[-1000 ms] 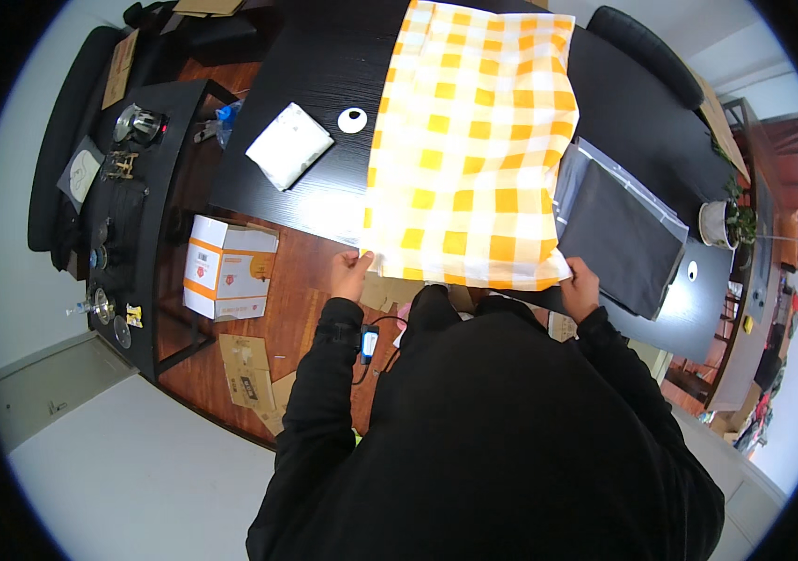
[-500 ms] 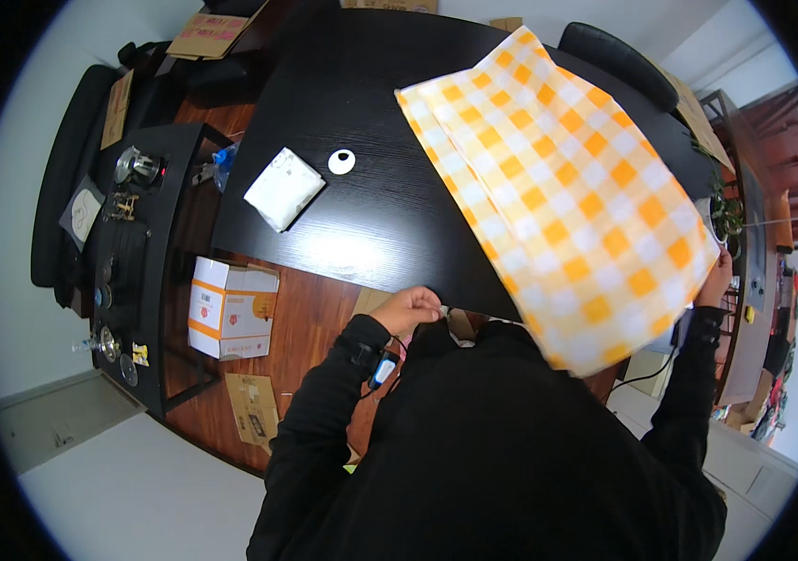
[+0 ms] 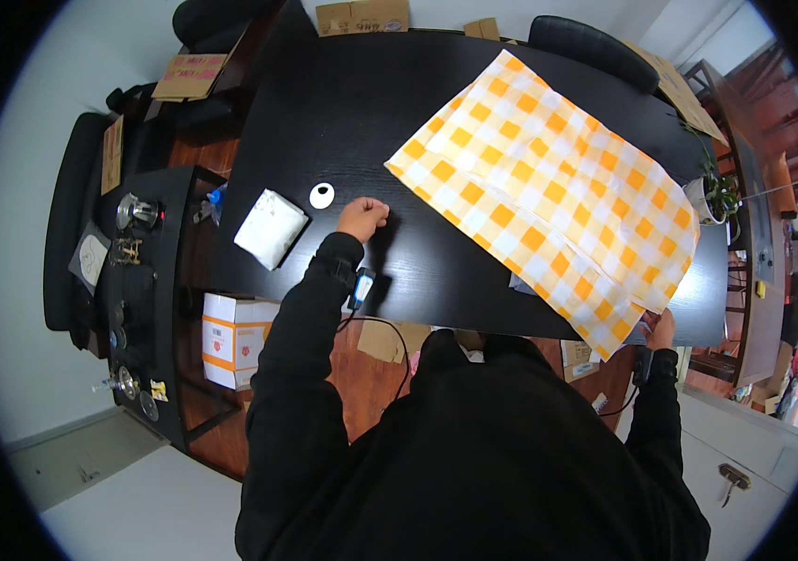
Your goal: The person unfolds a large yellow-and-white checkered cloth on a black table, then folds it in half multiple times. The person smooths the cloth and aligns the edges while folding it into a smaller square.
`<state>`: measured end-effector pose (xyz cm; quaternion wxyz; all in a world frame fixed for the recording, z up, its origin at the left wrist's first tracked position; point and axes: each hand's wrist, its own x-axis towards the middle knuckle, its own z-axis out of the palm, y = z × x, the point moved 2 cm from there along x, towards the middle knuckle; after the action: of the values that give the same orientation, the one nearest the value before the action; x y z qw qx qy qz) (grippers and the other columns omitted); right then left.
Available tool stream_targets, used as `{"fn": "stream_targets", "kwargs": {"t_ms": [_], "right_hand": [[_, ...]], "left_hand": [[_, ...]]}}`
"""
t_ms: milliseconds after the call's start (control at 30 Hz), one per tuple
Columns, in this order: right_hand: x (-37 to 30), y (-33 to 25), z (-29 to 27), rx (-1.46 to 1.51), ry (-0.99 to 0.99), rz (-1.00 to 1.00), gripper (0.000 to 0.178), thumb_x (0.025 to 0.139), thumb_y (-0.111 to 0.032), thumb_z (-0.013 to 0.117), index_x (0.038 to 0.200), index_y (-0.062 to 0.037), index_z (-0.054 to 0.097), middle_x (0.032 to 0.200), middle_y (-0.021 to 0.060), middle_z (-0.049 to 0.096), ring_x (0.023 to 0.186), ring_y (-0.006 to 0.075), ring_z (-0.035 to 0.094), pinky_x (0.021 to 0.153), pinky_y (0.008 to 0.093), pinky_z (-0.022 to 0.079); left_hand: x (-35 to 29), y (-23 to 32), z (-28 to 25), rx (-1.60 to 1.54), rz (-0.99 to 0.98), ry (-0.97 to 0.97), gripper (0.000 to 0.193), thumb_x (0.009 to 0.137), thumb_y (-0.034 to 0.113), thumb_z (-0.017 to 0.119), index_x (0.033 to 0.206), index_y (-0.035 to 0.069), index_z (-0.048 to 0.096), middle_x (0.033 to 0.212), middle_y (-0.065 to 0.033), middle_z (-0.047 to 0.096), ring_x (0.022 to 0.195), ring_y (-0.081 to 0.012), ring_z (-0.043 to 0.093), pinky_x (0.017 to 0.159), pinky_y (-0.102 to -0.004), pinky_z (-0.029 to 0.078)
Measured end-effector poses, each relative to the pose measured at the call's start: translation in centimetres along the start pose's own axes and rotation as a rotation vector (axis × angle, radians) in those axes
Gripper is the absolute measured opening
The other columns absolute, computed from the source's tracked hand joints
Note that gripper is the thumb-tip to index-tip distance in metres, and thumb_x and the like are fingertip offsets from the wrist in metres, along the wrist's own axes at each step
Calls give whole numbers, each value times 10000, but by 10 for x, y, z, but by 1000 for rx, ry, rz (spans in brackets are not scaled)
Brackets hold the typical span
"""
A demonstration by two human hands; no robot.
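checked cloth (image 3: pixel 549 192) now spread on black table (image 3: pixel 343 103), left hand (image 3: pixel 362 218) fisted, right hand (image 3: pixel 661 329) pinching its corner

Person wears a black long-sleeve top, loose, matte, folds over shoulders & back, no visible print. Cuffs ribbed, reaching to both wrists. Left hand (image 3: pixel 362 218) bare, no glove or ring seen. Just behind left cuff: small dark wrist device (image 3: pixel 360 285) w/ blue-lit face, strapped on sleeve; thin black cable (image 3: pixel 397 348) runs from device back toward chest. Right hand (image 3: pixel 661 329) bare too; similar dark strapped unit (image 3: pixel 643 363) behind its cuff, thin cable trailing from it, detail too small to tell.
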<state>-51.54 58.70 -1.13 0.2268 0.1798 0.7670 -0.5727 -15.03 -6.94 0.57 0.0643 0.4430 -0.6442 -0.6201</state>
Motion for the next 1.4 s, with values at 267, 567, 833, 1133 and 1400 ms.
{"fn": "stream_targets", "kwargs": {"t_ms": [267, 567, 833, 1133, 1400], "right_hand": [[-29, -20, 10, 190, -10, 67, 269, 930, -389, 554, 1056, -156, 604, 811, -21, 649, 666, 103, 613, 492, 261, 427], [-76, -56, 28, 306, -46, -73, 117, 912, -132, 558, 998, -54, 572, 759, 16, 622, 605, 122, 582, 525, 248, 475], [-88, -60, 25, 283, -69, -22, 216, 902, -108, 543, 1105, -41, 577, 958, 70, 688, 790, 178, 689, 602, 285, 539], [-96, -53, 20, 267, -43, -25, 228, 904, -81, 520, 1120, -26, 566, 1001, 89, 678, 794, 176, 690, 612, 279, 544], [-97, -31, 22, 274, -126, 189, 215, 937, -167, 532, 1119, -60, 575, 946, 63, 682, 760, 145, 678, 596, 275, 531]], "left_hand": [[94, 53, 39, 203, -82, 13, 343, 828, 269, 703, 1029, -5, 666, 834, -77, 687, 679, -149, 631, 615, -274, 499], [131, 85, 75, 520, -142, 80, 494, 819, 309, 706, 1244, 85, 592, 919, -76, 682, 689, -160, 647, 614, -267, 509], [172, 78, 81, 731, 6, 55, 375, 796, 312, 664, 1078, 64, 680, 1009, -128, 699, 872, -271, 677, 822, -351, 523], [198, 58, 61, 367, -52, -9, 170, 927, 197, 538, 952, 47, 614, 748, -60, 627, 567, -126, 565, 474, -251, 433], [172, 79, 47, 175, -163, 70, 160, 965, 181, 496, 1030, 54, 568, 872, -66, 666, 685, -136, 637, 565, -236, 499]]}}
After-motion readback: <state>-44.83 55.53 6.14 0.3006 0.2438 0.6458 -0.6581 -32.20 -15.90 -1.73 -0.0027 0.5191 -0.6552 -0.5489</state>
